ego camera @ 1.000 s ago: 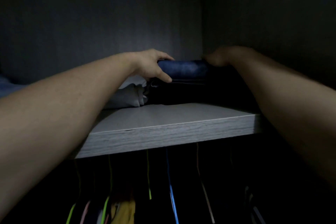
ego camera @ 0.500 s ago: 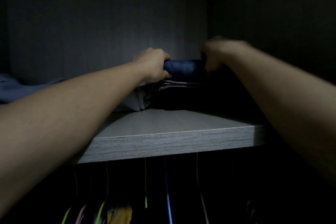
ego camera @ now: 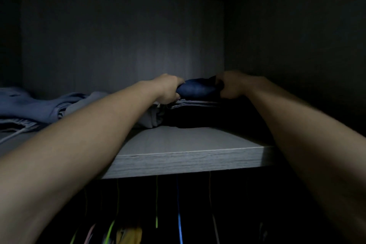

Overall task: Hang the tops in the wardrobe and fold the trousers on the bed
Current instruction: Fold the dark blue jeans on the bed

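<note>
Folded dark blue trousers [ego camera: 198,89] lie on top of a stack of dark folded clothes [ego camera: 200,113] at the back right of the grey wardrobe shelf [ego camera: 188,144]. My left hand [ego camera: 168,90] grips the trousers' left end, fingers curled round it. At their right end my right hand [ego camera: 231,85] grips them too, in deep shadow. Both arms reach far into the dim wardrobe.
A pale grey folded garment [ego camera: 152,117] sits left of the dark stack. Blue-grey clothes [ego camera: 39,105] lie heaped on the shelf's left side. Below the shelf hang coloured hangers [ego camera: 179,224] and a yellow top [ego camera: 128,234]. The wardrobe's side wall [ego camera: 287,45] is close on the right.
Both hands have pushed the blue trousers further back onto the stack and moved closer together. The view has tilted up, so the shelf sits lower in frame.
</note>
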The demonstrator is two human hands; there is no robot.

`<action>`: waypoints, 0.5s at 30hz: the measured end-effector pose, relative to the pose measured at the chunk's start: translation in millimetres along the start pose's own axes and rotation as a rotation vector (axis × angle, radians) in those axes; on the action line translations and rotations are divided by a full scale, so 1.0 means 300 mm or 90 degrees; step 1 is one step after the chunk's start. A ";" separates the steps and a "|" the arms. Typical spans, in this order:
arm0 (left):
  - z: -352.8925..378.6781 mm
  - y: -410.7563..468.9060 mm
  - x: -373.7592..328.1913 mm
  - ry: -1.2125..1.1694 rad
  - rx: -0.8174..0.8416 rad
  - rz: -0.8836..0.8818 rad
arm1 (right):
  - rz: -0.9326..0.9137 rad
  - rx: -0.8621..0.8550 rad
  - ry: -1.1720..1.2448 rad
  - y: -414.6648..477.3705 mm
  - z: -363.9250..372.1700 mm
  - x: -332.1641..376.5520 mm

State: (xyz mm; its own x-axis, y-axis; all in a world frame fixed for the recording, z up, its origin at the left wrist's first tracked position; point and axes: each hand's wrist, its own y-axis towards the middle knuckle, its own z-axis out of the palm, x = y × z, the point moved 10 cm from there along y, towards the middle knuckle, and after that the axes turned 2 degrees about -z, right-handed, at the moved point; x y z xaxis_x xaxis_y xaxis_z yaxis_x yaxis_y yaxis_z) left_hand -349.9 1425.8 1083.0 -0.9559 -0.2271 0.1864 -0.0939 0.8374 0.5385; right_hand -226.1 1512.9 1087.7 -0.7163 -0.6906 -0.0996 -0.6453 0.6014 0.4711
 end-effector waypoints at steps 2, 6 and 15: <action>-0.042 -0.027 0.001 0.001 -0.007 0.004 | 0.030 -0.003 0.043 -0.041 -0.008 -0.018; -0.169 -0.116 0.083 -0.041 -0.109 -0.061 | 0.094 -0.102 0.106 -0.144 -0.085 -0.022; -0.249 -0.601 0.061 -0.021 -0.367 -0.141 | -0.017 -0.453 0.092 -0.517 -0.196 0.211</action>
State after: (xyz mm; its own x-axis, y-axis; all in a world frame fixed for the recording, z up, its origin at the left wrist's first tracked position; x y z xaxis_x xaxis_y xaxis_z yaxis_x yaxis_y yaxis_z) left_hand -329.6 1233.7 1050.8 -0.9400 -0.3410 -0.0015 -0.1345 0.3665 0.9206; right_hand -155.9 1352.2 1060.0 -0.6289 -0.7771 -0.0255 -0.2984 0.2109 0.9309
